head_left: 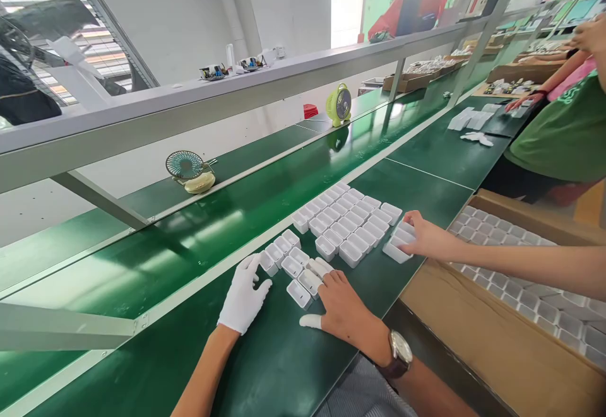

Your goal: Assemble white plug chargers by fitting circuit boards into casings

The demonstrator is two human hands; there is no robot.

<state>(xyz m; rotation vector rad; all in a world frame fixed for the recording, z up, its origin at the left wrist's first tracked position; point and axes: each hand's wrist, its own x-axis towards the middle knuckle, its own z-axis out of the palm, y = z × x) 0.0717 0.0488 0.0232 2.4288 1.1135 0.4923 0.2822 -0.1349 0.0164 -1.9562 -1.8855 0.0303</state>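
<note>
My left hand (242,296), in a white glove, rests on the green bench with thumb and fingers apart. Its fingertips are beside the end of a short row of small white plastic boxes (269,264). My right hand (348,306) wears white finger cots and a wristwatch. Its fingers lie over the edge of a nearer white box (308,283), and its thumb stretches out over the bench. Small dark marks show inside the nearer boxes. Beyond them stand several rows of similar open boxes (350,221).
From the right, another person's hand (411,235) grips white boxes (396,252) at the bench edge. A cardboard carton (454,322) full of white boxes stands below. A conveyor belt (265,209) runs behind the bench, with a small fan (338,106) beyond. A person in green (563,133) works farther along.
</note>
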